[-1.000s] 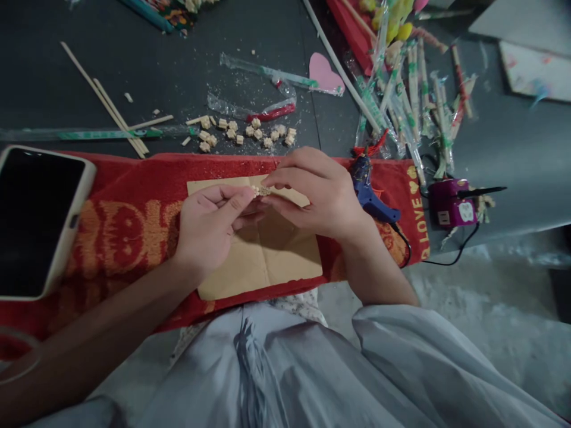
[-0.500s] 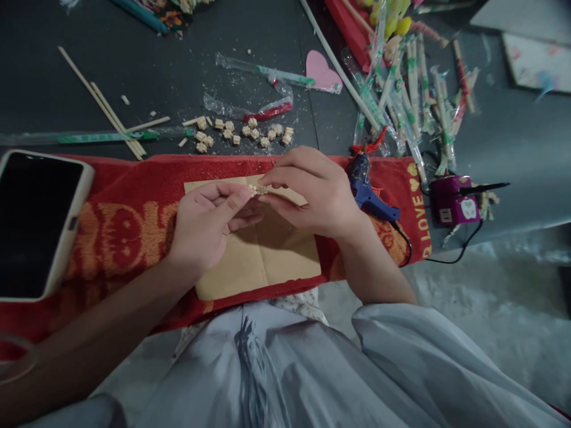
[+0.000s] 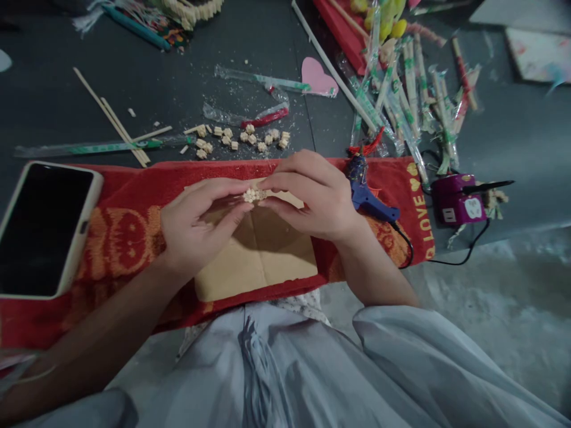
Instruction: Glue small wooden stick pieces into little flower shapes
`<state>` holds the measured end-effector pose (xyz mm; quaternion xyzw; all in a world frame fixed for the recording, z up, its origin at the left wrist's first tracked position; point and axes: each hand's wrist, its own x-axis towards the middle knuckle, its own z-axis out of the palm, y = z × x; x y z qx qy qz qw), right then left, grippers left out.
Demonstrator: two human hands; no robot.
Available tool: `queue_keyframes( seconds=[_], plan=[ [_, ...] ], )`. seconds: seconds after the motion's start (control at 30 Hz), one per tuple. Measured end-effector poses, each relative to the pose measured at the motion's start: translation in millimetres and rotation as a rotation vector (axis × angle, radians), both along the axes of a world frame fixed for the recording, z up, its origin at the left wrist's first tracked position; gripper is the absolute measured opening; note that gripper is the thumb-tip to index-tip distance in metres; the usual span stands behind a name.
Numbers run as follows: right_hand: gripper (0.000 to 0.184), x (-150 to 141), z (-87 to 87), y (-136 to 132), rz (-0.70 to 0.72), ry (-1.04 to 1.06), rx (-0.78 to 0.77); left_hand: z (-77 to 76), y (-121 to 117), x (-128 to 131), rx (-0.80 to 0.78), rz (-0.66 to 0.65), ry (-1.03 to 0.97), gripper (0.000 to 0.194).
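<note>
Head view, the only one I've got here. Both hands meet over the brown paper point(image 3: 263, 255) that lies on the red towel point(image 3: 134, 196) at the desk edge. The left hand point(image 3: 191, 229) has its thumb and forefinger pinched shut on a small pale cluster point(image 3: 252, 194) of little wooden bits, and the right hand point(image 3: 312, 196) pinches the same cluster from the other side, fingers curled in tight. So the cluster sits up in the air between the fingertips, just above the paper's far edge, not lying on anything.

My read on progress: the cluster looks like a handful of bits already stuck together, so the build is started but small. There's a row of loose bits point(image 3: 243, 138) on the dark desk point(image 3: 178, 77) just past the towel, well over a dozen as far as I can count, so I'd guess most of the joining is left. The blue glue gun point(image 3: 368, 199) lies on the towel just beside the right hand, nobody holding it. Bare sticks point(image 3: 111, 122) sit off to the left, and a pile of wrapped sticks point(image 3: 410, 89) is at the far right, still wrapped, so plenty of raw stock looks unused too.

The phone point(image 3: 42, 229) rests on the towel's left end, screen dark. The pink heart point(image 3: 316, 77) lies further back.
</note>
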<state>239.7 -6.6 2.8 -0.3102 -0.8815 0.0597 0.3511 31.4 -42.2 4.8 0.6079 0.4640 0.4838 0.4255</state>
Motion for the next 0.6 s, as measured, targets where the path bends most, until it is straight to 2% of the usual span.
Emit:
queue_keyframes(
  seconds=[0.1,0.23,0.4,0.6],
  plan=[
    [0.022,1,-3.7,1,0.012,0.005,0.002,0.0,5,-3,0.092,0.006,0.102,0.03],
    [0.022,-1,-8.1,2,0.016,0.029,0.016,2.9,9,-5,-0.034,-0.01,0.164,0.025],
    [0.022,-3,-11.6,2,0.026,0.072,0.048,0.3,9,-9,-0.154,-0.046,0.112,0.026],
    [0.023,-3,-12.9,1,0.012,0.061,0.021,0.7,8,-8,-0.154,-0.081,0.117,0.02]
  ],
)
